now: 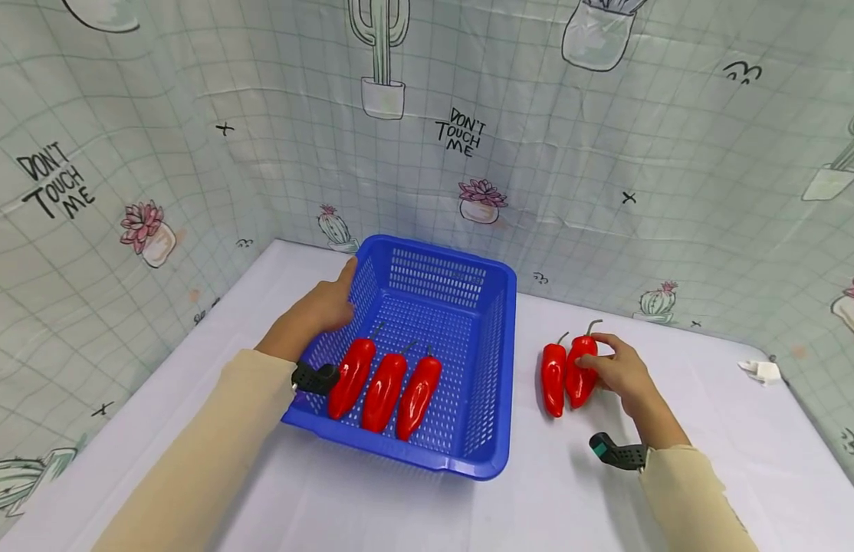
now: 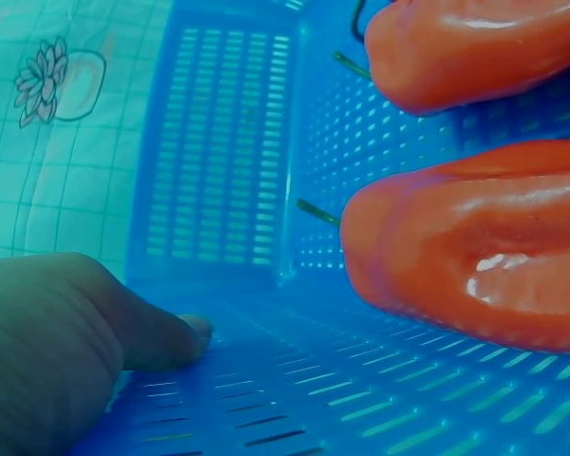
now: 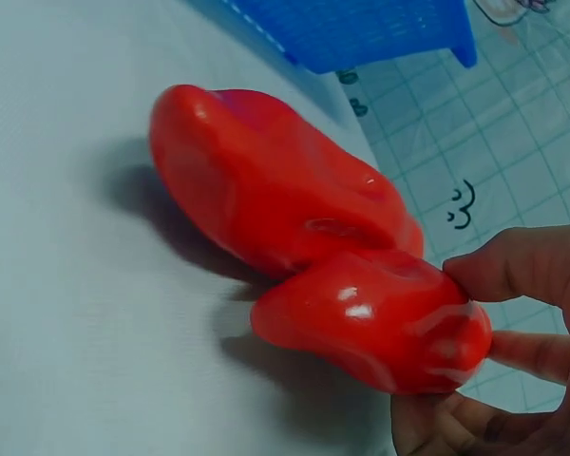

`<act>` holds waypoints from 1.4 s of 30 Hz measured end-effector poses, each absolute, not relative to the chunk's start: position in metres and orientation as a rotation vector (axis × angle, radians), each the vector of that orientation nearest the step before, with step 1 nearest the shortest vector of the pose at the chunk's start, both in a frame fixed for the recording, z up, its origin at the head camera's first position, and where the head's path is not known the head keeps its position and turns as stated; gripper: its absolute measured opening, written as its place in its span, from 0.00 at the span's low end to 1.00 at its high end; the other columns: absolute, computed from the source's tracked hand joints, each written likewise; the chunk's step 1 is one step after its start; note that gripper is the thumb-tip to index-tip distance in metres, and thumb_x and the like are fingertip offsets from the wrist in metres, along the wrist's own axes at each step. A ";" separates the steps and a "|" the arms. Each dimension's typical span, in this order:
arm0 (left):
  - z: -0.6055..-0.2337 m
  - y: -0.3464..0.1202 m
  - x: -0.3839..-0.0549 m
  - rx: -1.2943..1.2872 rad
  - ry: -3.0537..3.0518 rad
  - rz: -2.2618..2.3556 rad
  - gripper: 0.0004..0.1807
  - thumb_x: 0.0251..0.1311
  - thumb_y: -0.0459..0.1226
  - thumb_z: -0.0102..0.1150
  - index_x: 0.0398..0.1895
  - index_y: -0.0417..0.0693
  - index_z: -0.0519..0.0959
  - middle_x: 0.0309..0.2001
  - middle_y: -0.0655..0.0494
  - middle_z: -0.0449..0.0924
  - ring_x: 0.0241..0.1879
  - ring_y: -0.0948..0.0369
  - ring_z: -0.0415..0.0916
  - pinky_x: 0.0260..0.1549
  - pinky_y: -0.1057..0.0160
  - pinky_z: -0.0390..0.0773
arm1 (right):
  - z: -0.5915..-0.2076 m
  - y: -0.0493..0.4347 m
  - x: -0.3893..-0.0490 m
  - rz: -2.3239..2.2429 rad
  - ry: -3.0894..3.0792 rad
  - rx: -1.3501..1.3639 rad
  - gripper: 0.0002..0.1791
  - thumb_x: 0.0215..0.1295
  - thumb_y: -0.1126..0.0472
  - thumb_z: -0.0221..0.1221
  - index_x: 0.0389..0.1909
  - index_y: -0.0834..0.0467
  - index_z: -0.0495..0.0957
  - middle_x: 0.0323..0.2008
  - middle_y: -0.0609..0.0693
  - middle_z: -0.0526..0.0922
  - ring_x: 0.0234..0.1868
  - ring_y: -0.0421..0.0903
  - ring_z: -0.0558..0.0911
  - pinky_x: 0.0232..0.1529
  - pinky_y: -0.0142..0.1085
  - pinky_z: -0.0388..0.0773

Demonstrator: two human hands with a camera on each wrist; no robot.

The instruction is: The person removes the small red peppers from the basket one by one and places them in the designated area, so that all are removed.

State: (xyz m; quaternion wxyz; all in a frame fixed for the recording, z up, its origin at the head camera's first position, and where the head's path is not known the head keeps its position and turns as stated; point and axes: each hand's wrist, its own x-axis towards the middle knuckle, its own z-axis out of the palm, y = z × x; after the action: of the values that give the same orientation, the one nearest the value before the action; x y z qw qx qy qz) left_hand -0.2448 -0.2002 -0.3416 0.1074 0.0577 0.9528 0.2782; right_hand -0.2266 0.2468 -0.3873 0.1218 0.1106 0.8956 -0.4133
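My left hand (image 1: 316, 308) grips the left rim of a blue plastic basket (image 1: 446, 316), with the thumb on the inner side of the wall in the left wrist view. Three red peppers (image 1: 384, 392) with green stems lie side by side in the basket's near left part. To the right of the basket, my right hand (image 1: 622, 370) pinches a red pepper (image 3: 380, 318) near its stem end, between thumb and fingers. Against that one, on its left, lies another red pepper (image 1: 553, 381) on the white table. The right wrist view shows the two touching.
A small white object (image 1: 763, 372) lies near the table's right edge. Patterned cloth (image 1: 579, 184) with cactus drawings hangs behind and at both sides of the white table (image 1: 427, 514). Each wrist wears a black camera band (image 1: 616, 452).
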 end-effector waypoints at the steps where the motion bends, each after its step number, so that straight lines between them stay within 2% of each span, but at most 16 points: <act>1: -0.342 -0.201 -0.245 0.174 2.811 0.813 0.44 0.63 0.29 0.43 0.78 0.41 0.33 0.50 0.23 0.76 0.32 0.45 0.81 0.31 0.47 0.85 | -0.388 0.247 -0.226 -1.199 2.620 0.318 0.42 0.67 0.56 0.55 0.76 0.63 0.48 0.64 0.73 0.64 0.57 0.63 0.72 0.50 0.42 0.82; 10: -0.340 -0.199 -0.243 0.168 2.806 0.824 0.44 0.64 0.29 0.43 0.78 0.42 0.33 0.53 0.22 0.74 0.34 0.43 0.82 0.32 0.45 0.84 | -0.391 0.250 -0.217 -1.181 2.618 0.307 0.42 0.67 0.55 0.56 0.76 0.63 0.48 0.63 0.73 0.65 0.57 0.64 0.72 0.48 0.42 0.83; 17: -0.342 -0.202 -0.243 0.149 2.777 0.850 0.44 0.64 0.29 0.43 0.79 0.43 0.32 0.55 0.22 0.72 0.36 0.42 0.82 0.32 0.46 0.85 | -0.396 0.250 -0.212 -1.198 2.610 0.292 0.42 0.67 0.56 0.58 0.76 0.63 0.48 0.61 0.73 0.66 0.52 0.60 0.75 0.44 0.39 0.83; 23: -0.342 -0.202 -0.244 0.155 2.783 0.860 0.44 0.65 0.29 0.43 0.79 0.43 0.32 0.55 0.22 0.72 0.36 0.42 0.82 0.32 0.45 0.84 | -0.398 0.250 -0.210 -1.168 2.651 0.231 0.42 0.68 0.53 0.58 0.76 0.63 0.49 0.62 0.73 0.66 0.55 0.64 0.74 0.46 0.42 0.83; 25: -0.342 -0.202 -0.245 0.154 2.779 0.857 0.44 0.65 0.30 0.43 0.79 0.44 0.32 0.55 0.22 0.72 0.35 0.42 0.82 0.31 0.47 0.85 | -0.398 0.252 -0.208 -1.124 2.690 0.215 0.42 0.69 0.50 0.56 0.75 0.64 0.50 0.62 0.73 0.67 0.53 0.62 0.76 0.45 0.42 0.83; 28: -0.341 -0.201 -0.245 0.155 2.775 0.848 0.44 0.66 0.30 0.42 0.79 0.44 0.31 0.56 0.22 0.72 0.35 0.43 0.82 0.32 0.47 0.85 | -0.397 0.255 -0.206 -1.064 2.750 0.243 0.39 0.71 0.48 0.52 0.74 0.66 0.53 0.59 0.74 0.71 0.45 0.56 0.82 0.43 0.41 0.84; 32: -0.339 -0.200 -0.244 0.149 2.779 0.842 0.44 0.66 0.30 0.42 0.79 0.44 0.32 0.57 0.22 0.71 0.38 0.42 0.82 0.34 0.45 0.84 | -0.394 0.261 -0.203 -1.036 2.784 0.327 0.37 0.73 0.46 0.46 0.71 0.69 0.56 0.55 0.73 0.74 0.38 0.50 0.83 0.40 0.40 0.84; 38: -0.336 -0.199 -0.242 0.155 2.766 0.864 0.44 0.65 0.29 0.42 0.78 0.43 0.31 0.57 0.21 0.70 0.39 0.40 0.82 0.33 0.44 0.84 | -0.388 0.264 -0.201 -1.025 2.788 0.348 0.36 0.74 0.45 0.44 0.70 0.69 0.58 0.55 0.72 0.74 0.42 0.55 0.81 0.41 0.40 0.84; 42: -0.337 -0.199 -0.242 0.156 2.759 0.867 0.44 0.65 0.29 0.42 0.78 0.43 0.31 0.58 0.21 0.69 0.40 0.40 0.82 0.33 0.45 0.84 | -0.383 0.260 -0.202 -1.059 2.788 0.311 0.36 0.75 0.46 0.44 0.70 0.70 0.58 0.57 0.73 0.72 0.49 0.62 0.80 0.45 0.44 0.84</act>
State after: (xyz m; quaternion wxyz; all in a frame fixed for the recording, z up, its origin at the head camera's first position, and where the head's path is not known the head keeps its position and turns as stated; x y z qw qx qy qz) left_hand -0.2418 -0.1988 -0.3370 0.1223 0.0533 0.9455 0.2971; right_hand -0.2017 0.2599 -0.3826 0.0713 0.1034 0.9274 -0.3523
